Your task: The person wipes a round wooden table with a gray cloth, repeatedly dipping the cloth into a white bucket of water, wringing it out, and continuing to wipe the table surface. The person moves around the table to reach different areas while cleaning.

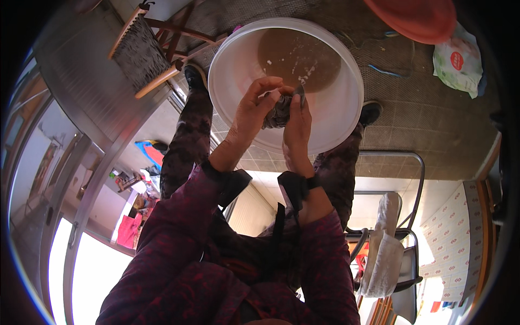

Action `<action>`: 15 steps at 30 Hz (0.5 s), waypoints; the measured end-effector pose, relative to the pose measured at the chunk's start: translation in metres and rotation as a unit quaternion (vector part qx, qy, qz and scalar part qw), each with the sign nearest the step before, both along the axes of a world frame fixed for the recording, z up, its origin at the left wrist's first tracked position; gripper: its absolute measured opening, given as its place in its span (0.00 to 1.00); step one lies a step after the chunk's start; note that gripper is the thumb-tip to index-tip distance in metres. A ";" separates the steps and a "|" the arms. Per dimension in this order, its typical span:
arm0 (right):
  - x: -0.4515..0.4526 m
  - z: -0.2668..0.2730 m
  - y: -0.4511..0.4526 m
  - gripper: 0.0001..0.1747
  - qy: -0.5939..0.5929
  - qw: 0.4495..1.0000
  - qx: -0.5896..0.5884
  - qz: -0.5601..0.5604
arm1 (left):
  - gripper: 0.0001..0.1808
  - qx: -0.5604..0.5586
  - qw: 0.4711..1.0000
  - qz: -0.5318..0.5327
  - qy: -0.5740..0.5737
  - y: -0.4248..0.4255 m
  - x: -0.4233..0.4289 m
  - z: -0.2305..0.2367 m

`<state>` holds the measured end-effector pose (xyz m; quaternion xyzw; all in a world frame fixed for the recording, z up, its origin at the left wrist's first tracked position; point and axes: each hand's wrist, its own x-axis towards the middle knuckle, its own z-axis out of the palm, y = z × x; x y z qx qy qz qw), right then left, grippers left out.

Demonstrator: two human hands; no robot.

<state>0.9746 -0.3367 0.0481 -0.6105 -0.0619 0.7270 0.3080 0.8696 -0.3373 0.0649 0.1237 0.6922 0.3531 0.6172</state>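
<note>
Over a white plastic bucket [231, 53], both hands are on a dark grey, crumpled bundle [279, 113] that looks like wet cloth. My left hand [258, 101] grips its left side, with thumb and fingers bent around the upper part. On the other side, my right hand [298, 120] holds the bundle with its thumb pointing up, and a dark pointed piece [300, 91] sticks out past the thumb. Murky brown water [300, 57] with flecks of white foam lies in the bucket below. The fingers hide part of the bundle.
A folding stool [142, 57] with a woven seat stands at upper left. A red basin [418, 18] and a plastic bag [457, 61] are at upper right, near a blue cord [384, 71]. A metal-framed chair [418, 174] holds a light cloth [382, 260]. The bucket stands between my feet.
</note>
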 end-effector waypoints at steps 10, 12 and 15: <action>0.009 -0.008 0.002 0.31 0.038 0.998 -0.001 0.048 | 0.19 -0.102 0.988 0.077 -0.081 -0.014 -0.038 -0.019; 0.010 -0.010 0.001 0.31 0.038 0.999 -0.021 0.032 | 0.21 -0.085 0.974 0.157 -0.138 -0.011 -0.038 -0.022; 0.013 -0.014 -0.002 0.31 0.033 0.999 -0.031 -0.019 | 0.24 -0.050 0.974 0.141 -0.169 -0.011 -0.034 -0.027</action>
